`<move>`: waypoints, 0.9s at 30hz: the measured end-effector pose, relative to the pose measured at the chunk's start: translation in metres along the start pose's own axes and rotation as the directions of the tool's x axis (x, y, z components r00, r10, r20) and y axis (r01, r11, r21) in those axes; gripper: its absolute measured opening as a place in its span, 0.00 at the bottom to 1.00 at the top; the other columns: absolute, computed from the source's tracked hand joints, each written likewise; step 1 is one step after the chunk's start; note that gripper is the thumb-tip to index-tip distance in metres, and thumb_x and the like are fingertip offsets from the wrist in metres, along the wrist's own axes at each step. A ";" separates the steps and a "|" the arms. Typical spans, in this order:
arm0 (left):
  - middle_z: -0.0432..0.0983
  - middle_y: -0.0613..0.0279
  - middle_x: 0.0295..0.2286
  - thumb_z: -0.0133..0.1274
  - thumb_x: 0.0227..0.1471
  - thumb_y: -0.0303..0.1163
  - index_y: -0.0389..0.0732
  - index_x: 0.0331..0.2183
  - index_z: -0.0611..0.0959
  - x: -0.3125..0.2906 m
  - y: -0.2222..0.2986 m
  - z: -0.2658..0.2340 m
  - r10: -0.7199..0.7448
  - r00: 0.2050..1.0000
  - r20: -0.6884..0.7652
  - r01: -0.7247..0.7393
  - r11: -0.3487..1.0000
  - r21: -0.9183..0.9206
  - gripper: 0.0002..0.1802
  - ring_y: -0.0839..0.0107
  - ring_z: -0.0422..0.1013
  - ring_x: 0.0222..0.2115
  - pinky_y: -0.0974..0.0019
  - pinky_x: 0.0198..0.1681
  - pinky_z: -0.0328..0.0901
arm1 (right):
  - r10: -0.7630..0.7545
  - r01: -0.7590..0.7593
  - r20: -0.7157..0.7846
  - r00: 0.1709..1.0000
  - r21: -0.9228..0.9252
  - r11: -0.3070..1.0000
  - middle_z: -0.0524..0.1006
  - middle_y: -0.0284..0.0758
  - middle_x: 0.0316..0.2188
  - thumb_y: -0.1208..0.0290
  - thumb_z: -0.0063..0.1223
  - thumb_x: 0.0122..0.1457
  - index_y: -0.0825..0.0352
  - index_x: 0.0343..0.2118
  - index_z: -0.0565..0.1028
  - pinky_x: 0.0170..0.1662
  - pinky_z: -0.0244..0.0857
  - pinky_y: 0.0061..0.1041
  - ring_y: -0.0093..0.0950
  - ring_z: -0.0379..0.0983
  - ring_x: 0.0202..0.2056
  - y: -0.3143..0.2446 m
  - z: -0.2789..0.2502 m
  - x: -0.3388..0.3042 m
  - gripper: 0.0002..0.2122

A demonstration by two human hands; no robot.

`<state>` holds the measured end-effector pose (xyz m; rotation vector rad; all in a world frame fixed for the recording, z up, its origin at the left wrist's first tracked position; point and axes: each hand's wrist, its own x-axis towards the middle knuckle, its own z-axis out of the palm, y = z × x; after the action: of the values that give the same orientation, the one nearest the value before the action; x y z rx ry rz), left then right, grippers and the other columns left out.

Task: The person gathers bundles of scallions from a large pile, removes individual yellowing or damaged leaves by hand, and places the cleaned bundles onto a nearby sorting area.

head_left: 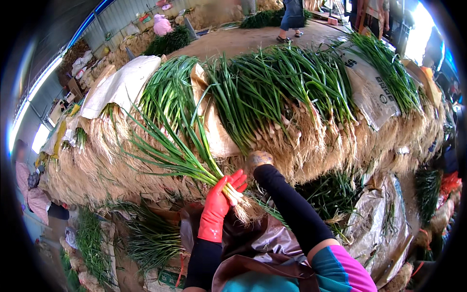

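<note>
In a red rubber glove, my left hand (219,204) holds a small bunch of spring onions (194,168). The bunch lies across the palm, its green leaves pointing up and left and its white ends and roots toward me. My right hand (259,159), in a mottled, dirt-stained glove, reaches to the root ends of the big spring onion pile (277,92) in front of me. The fingers of that hand are hard to make out against the roots, so I cannot tell whether they grip anything.
White sacks (121,85) and a tan sheet (214,117) lie between the heaps. More spring onions (153,238) lie low on the left. A crumpled pale sheet (382,226) is at the right. Beyond the pile, a person (292,22) stands on the floor and another (162,25) crouches.
</note>
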<state>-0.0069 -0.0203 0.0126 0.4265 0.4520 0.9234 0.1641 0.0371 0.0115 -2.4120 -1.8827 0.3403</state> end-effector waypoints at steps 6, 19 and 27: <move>0.66 0.45 0.47 0.46 0.52 0.34 0.40 0.26 0.75 -0.018 0.012 0.000 0.036 0.999 -0.040 -0.034 0.999 0.039 0.09 0.51 0.62 0.49 0.47 0.52 0.57 | -0.306 0.307 -0.078 0.949 0.459 0.834 0.76 0.42 0.32 0.56 0.51 0.48 0.63 0.34 0.76 0.38 0.67 0.32 0.40 0.73 0.34 0.022 -0.006 -0.005 0.16; 0.72 0.52 0.39 0.48 0.51 0.40 0.41 0.30 0.76 -0.013 -0.012 -0.010 -0.031 1.000 -0.006 0.031 0.999 -0.017 0.12 0.59 0.70 0.33 0.58 0.36 0.65 | -0.023 -0.021 0.024 0.999 0.990 0.136 0.76 0.36 0.29 0.66 0.47 0.58 0.70 0.39 0.73 0.30 0.66 0.18 0.21 0.71 0.26 0.028 0.017 -0.082 0.13; 0.72 0.56 0.35 0.50 0.45 0.22 0.48 0.45 0.71 -0.038 -0.016 -0.022 0.004 0.978 -0.207 0.007 0.998 0.055 0.22 0.64 0.70 0.30 0.54 0.37 0.66 | -0.225 0.185 -0.076 0.971 0.835 0.518 0.77 0.36 0.27 0.59 0.53 0.52 0.65 0.36 0.74 0.34 0.67 0.28 0.29 0.73 0.29 -0.008 0.039 -0.059 0.15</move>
<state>-0.0277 -0.0570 -0.0069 0.3816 0.6699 0.9597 0.1347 -0.0215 -0.0167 -1.4993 -1.4481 1.0116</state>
